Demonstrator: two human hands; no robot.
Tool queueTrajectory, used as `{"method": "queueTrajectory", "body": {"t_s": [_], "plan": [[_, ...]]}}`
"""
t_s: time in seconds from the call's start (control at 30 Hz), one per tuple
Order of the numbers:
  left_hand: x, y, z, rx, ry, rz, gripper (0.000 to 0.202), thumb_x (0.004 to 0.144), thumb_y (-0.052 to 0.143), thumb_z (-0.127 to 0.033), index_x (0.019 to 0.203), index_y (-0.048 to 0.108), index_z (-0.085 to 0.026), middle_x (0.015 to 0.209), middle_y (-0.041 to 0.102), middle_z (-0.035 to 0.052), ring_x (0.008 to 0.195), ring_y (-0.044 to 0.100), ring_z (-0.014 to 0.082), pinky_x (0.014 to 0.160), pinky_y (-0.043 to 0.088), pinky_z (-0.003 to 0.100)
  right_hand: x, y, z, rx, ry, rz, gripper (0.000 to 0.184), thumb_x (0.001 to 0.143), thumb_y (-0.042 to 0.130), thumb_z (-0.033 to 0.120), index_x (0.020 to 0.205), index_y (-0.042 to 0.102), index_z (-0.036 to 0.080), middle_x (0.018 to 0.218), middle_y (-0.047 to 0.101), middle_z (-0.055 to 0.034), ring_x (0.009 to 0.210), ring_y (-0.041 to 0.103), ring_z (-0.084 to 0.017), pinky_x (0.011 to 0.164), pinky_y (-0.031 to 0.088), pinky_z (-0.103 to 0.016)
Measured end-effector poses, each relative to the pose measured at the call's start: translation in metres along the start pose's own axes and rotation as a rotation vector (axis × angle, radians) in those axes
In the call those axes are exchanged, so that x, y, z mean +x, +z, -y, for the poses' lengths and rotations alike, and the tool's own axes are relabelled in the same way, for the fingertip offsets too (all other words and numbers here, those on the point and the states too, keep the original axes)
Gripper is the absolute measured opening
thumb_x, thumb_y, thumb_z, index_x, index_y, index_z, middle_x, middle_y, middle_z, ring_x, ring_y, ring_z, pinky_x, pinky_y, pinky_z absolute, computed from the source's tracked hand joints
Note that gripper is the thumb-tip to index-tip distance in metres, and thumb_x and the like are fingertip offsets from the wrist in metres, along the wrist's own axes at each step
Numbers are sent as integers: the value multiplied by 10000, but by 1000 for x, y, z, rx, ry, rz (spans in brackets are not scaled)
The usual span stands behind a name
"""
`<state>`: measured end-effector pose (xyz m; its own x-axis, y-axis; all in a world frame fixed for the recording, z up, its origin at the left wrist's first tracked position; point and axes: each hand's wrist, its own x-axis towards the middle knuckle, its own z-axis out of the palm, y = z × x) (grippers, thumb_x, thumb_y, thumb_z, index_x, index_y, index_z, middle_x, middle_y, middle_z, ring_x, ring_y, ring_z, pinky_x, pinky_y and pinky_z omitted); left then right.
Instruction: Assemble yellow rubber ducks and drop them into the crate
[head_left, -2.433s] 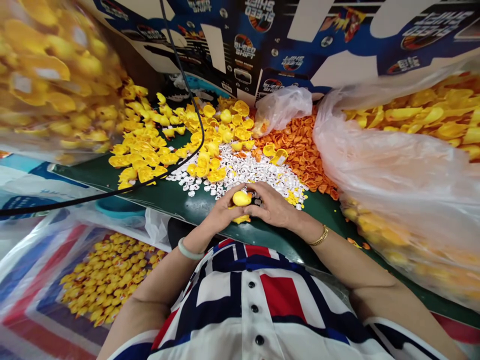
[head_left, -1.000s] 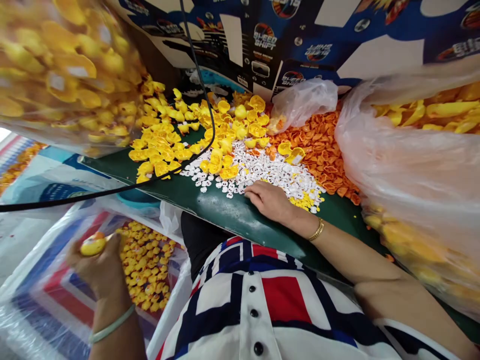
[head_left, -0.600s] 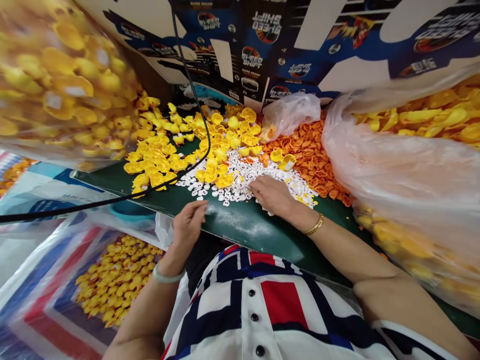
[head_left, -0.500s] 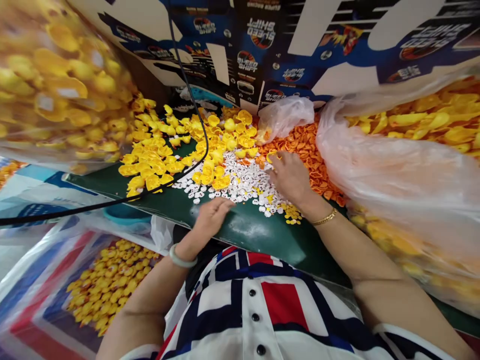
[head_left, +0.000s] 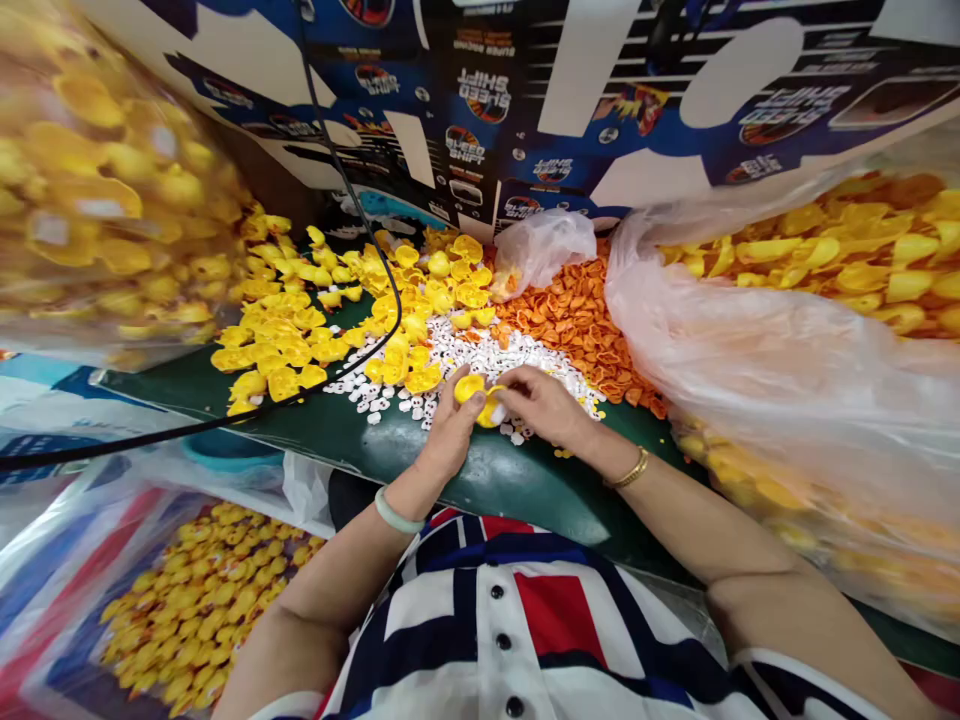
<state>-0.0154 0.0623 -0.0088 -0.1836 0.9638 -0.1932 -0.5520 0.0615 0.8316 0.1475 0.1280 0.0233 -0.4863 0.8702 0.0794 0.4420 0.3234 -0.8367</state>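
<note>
Left hand [head_left: 448, 432] grips open yellow shell [head_left: 469, 387], right hand [head_left: 553, 410] pinches its right side, above near part of green counter [head_left: 525, 490]. White pieces [head_left: 529, 353] just beyond, orange pieces [head_left: 574, 318] far right of those, loose yellow parts [head_left: 277, 335] left. Filled plastic bag [head_left: 739, 350] at right.

across the back, printed cardboard [head_left: 517, 120] in blue, black and white. from the top, a black cable [head_left: 400, 305], curving down over the green tabletop [head_left: 352, 435] and off left. below the tabletop's left side, a teal basin [head_left: 232, 450], partly hidden, near a whitish plastic bag [head_left: 306, 485].
</note>
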Motion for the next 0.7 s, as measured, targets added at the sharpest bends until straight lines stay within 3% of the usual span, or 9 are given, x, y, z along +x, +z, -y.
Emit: {"method": "queueTrajectory", "body": {"t_s": [0.07,0.13,0.2,0.3,0.4,0.57,0.7], "plan": [[0,-5,-4,-28,-18,-63,512,716,804,-407,1128,601,-181,975,721,62,854,682,176,798,508,299,3,7,8,51,-30,190,210,930,544,373,972,671,212,902,674,-10,736,611,-148,696,480,-282],[-2,-11,-5,-40,-32,-93,428,706,805,-381,1020,609,-165,848,730,47,757,689,177,734,520,300,22,6,11,-52,-112,258,262,966,492,376,946,687,202,889,678,-14,779,614,-153,726,464,-276],[-5,-17,-6,-55,-44,-54,367,699,800,-329,961,600,-168,815,737,49,783,711,210,736,532,324,53,2,10,-291,-173,173,305,992,449,353,934,698,185,938,685,-41,878,613,-174,785,442,-282],[-8,-24,-6,-76,-77,26,327,680,790,-249,930,593,-174,842,745,47,803,730,234,749,545,350,98,5,7,-668,-95,77,298,989,439,294,1012,712,176,1047,688,-88,968,615,-208,797,432,-293],[-7,-27,-8,-48,-120,53,308,672,787,-228,913,604,-171,831,733,30,734,728,211,692,545,315,121,16,3,-775,-57,84,284,964,465,262,1020,724,158,1063,685,-124,995,620,-242,766,435,-303],[-6,-23,-13,-7,-146,97,303,670,803,-303,849,601,-166,731,688,8,676,710,196,604,537,279,123,22,-2,-798,-58,104,301,965,449,240,1002,729,135,1085,679,-143,1009,618,-252,762,433,-307],[-10,-21,-14,37,-137,-12,359,661,816,-406,789,591,-158,756,681,10,586,678,163,496,502,245,99,7,4,-638,-64,39,260,943,475,244,982,723,178,1086,681,-76,974,618,-203,753,428,-281]]}}
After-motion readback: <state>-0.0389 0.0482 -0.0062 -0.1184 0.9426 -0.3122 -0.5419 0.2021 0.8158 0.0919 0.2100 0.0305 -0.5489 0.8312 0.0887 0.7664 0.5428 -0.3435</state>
